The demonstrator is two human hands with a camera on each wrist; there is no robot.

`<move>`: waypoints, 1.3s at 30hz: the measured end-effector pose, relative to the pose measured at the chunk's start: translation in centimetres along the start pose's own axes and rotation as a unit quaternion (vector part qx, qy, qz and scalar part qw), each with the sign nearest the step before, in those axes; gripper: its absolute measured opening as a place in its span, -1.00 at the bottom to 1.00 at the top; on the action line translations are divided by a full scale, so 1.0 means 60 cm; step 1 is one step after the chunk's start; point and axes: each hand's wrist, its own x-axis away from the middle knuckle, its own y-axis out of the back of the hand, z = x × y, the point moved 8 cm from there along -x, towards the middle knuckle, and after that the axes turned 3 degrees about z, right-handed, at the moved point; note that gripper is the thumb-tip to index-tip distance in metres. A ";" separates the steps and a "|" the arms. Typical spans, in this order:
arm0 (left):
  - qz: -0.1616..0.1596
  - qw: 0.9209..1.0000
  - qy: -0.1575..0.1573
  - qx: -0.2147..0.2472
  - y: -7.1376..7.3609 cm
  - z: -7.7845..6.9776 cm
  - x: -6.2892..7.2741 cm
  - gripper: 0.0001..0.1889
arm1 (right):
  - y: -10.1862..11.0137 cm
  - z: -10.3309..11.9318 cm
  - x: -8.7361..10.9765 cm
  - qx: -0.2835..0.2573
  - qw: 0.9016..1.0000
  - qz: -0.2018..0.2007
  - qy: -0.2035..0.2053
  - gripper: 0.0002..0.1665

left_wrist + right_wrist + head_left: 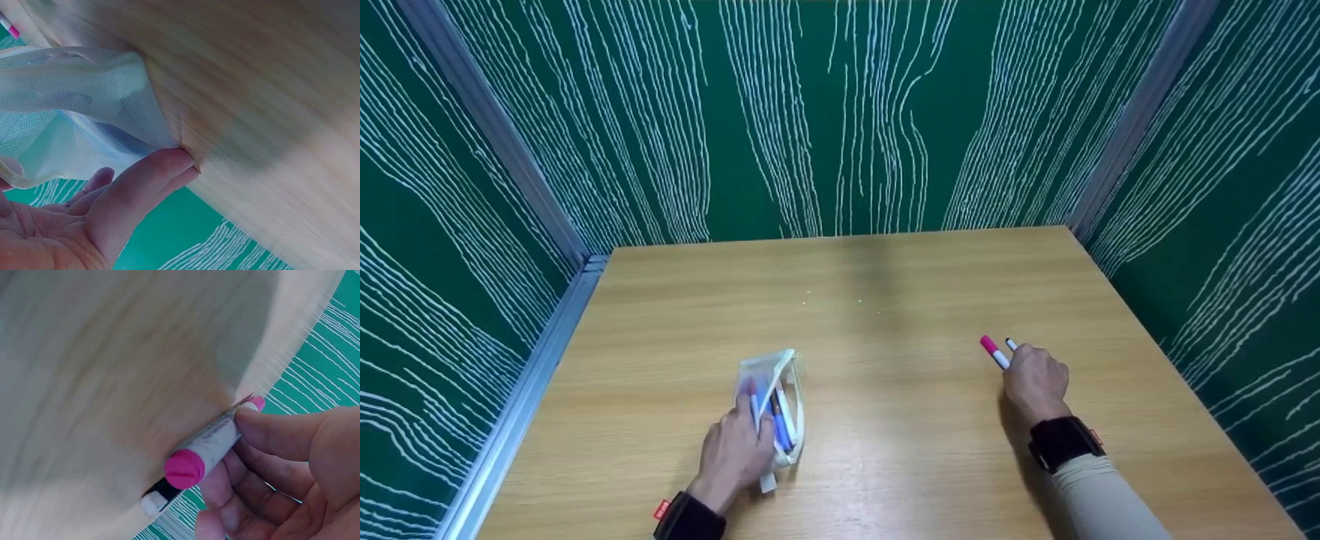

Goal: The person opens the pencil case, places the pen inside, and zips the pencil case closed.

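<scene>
A whitish mesh pencil case (pixel 765 364) lies left of centre on the table, its zip side gaping toward the right. Several pens and markers, one of them a blue pen (pixel 781 429), show inside. My left hand (pixel 735 454) grips the case from its near left side, fingers along the outer wall (pixel 121 84) and thumb by the opening. Over on the right, my right hand (pixel 1037 382) holds a white marker with a pink cap (pixel 211 444) between thumb and fingers. A second pen, black with a white end (pixel 153 503), lies alongside it, partly hidden behind the marker.
The wooden table (pixel 885 420) has a few tiny pale specks (pixel 860 301) near its middle. Green panels with white wavy lines (pixel 877 112) enclose the back and both sides. A metal rail (pixel 521 390) runs along the left edge.
</scene>
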 end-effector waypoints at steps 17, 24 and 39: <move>0.009 1.000 0.004 0.005 -0.001 0.001 0.000 -0.33 | -0.024 0.057 0.024 -0.180 0.975 0.124 -0.038 -0.80; 0.007 1.000 0.003 0.005 0.000 0.001 -0.001 -0.34 | -0.045 0.083 0.033 -0.261 0.950 0.160 -0.062 -0.75; -0.008 1.000 -0.007 -0.003 0.003 0.000 -0.001 -0.41 | -0.066 0.172 0.056 -0.300 0.936 0.175 -0.053 -0.87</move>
